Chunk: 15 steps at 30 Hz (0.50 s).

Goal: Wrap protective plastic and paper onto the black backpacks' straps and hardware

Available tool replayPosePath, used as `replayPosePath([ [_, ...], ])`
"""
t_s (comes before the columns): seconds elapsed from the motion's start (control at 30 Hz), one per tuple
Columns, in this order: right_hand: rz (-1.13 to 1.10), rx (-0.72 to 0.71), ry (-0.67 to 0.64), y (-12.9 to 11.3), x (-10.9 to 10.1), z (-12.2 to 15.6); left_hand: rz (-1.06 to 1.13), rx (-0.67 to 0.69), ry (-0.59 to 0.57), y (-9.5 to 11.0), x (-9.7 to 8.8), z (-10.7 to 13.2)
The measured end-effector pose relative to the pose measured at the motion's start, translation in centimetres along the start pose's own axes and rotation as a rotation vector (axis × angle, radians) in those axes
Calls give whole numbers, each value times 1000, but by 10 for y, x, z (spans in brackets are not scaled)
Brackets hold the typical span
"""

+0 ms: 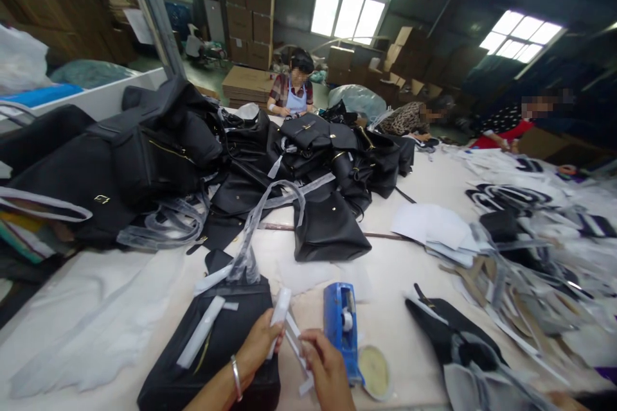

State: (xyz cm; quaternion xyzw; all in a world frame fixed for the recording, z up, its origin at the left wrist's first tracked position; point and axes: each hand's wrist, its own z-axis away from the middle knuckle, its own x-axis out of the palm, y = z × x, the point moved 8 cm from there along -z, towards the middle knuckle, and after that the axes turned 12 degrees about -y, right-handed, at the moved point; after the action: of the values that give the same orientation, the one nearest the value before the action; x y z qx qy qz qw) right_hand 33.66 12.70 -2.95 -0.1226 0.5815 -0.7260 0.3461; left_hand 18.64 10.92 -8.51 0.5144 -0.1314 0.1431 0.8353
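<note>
My left hand (258, 343) is closed around a strap wrapped in white sheet (281, 306), held upright over the right side of a black bag (166, 369). Just to the right, my right hand (328, 366) pinches a narrow white strip (295, 334) between thumb and fingers. The black bag lies on the table (96, 392) under my left forearm, with a white wrapped piece (201, 332) across its gold zip and a plastic-covered strap (248, 237) at its top. Right of my right hand stands a blue tape dispenser (332, 314), beside a round yellowish disc (373, 371).
Piled black bags (159, 160) cover the table's left and far side. One black bag (328, 228) stands mid-table near white sheets (434, 228). Another bag (448, 327) and loose straps lie right. Several people work beyond, including one person (294, 93) opposite. Thin white sheeting (96, 321) lies left.
</note>
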Motion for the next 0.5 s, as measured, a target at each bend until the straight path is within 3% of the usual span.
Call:
replayPosePath([
  [0.1, 122, -162, -94, -40, 10, -40, -9, 4, -33, 7, 2, 3],
  [0.2, 293, -238, -180, -54, 14, -61, 1, 9, -102, 11, 4, 4],
  [0.33, 414, -208, -244, -43, 13, -69, 6, 30, -162, 11, 6, 4],
  [0.5, 174, -49, -140, -17, 8, -76, 39, 39, -174, 10, 6, 2],
])
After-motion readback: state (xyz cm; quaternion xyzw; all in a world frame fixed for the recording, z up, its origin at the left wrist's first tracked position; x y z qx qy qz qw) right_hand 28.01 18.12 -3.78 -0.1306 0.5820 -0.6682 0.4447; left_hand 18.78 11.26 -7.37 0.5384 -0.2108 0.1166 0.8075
